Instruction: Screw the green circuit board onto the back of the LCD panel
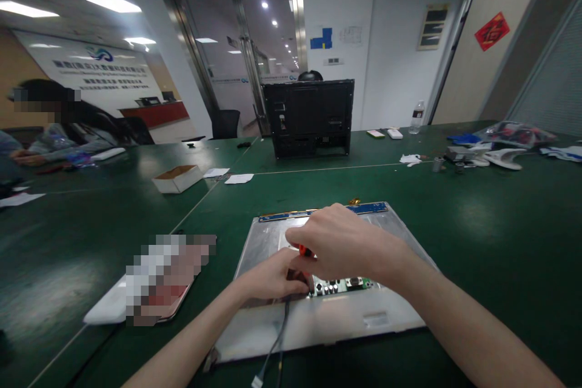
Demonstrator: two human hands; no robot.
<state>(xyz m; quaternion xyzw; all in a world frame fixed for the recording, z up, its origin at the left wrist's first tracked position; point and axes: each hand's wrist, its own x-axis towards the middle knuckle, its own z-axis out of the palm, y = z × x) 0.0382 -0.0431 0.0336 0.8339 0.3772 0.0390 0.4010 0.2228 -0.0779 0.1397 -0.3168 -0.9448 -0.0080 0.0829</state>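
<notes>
A flat silver display panel (331, 321) lies on the table before me, its metal back up. On it is a green circuit board (337, 287) with small round components. My right hand (348, 242) is closed round a screwdriver (305, 250), of which only some of the red-orange handle shows; its tip is hidden. Close below, my left hand (273, 274) rests at the board's left end, fingers curled together by the screwdriver. What they pinch is hidden. Dark cables (285, 321) run from there over the panel's near edge, one ending in a white plug (257, 381).
A black monitor housing (309, 118) stands upright beyond the panel. Left are a phone (175, 306), a white object (107, 306) and a cardboard box (179, 180). Small parts, a bottle (416, 118) and bags (513, 133) lie or stand far right. A person (68, 121) sits far left.
</notes>
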